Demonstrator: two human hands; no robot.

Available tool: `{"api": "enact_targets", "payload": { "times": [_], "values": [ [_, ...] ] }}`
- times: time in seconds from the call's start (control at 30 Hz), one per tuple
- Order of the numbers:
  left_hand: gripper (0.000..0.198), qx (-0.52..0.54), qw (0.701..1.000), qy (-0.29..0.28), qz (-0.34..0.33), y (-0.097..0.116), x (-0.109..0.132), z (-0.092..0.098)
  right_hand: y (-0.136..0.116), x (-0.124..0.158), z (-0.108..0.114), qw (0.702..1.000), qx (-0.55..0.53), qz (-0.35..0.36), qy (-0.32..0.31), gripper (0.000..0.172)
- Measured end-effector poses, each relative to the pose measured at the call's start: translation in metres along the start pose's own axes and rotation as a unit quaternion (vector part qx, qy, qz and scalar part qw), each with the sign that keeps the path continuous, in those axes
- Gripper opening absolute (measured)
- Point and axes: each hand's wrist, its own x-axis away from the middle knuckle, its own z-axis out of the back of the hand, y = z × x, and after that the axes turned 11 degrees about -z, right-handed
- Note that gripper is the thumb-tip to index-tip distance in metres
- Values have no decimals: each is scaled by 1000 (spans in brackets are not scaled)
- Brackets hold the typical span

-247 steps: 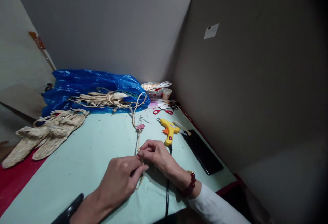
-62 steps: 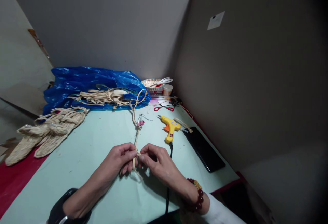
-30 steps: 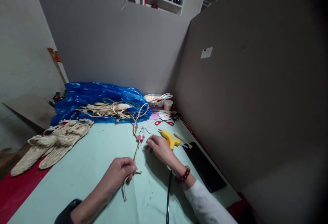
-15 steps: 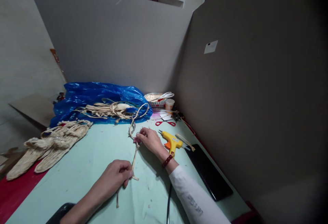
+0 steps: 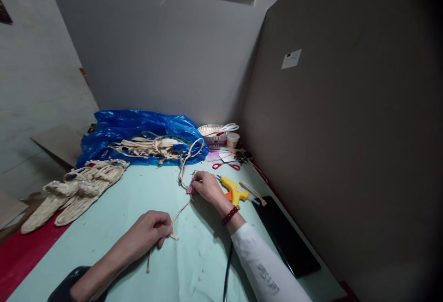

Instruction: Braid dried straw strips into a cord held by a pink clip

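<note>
A thin braided straw cord (image 5: 180, 210) runs across the pale green table (image 5: 114, 210) from the straw pile toward me. My left hand (image 5: 149, 230) is closed, pinching the cord's near end; loose strands trail below it. My right hand (image 5: 205, 186) is stretched farther out with its fingers closed on the pink binder clip (image 5: 190, 190) that is clamped on the cord. A dark red bead bracelet (image 5: 230, 215) sits on my right wrist.
Just right of my right hand lies a yellow glue gun (image 5: 235, 192), its black cable (image 5: 226, 274) running toward me. A black phone (image 5: 287, 235), red scissors (image 5: 226, 166), a basket with white scissors (image 5: 212, 131), a blue bag (image 5: 138, 129) with straw strips and woven straw sandals (image 5: 74, 191) surround the work.
My right hand left the cord's near end, reached forward and closed on the pink clip. My left hand stayed on the near end and drew it slightly left. The view tilted up.
</note>
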Motion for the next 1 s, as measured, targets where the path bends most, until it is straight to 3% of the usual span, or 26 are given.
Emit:
{"api": "enact_targets", "payload": {
  "times": [0.2,0.5,0.7,1.0],
  "values": [
    [25,-3,1000,1,-8,0,1,0,6,-3,3,999,-28,19,-4,16],
    [24,-26,999,-20,-3,-3,1,2,8,-9,-4,997,-76,-16,-10,7],
    [23,-28,1000,-5,10,-8,-3,3,5,-11,-4,997,-72,-17,-1,13],
    [21,-139,990,27,23,-8,-14,12,6,-12,-3,997,-77,-26,1,13]
  ]
}}
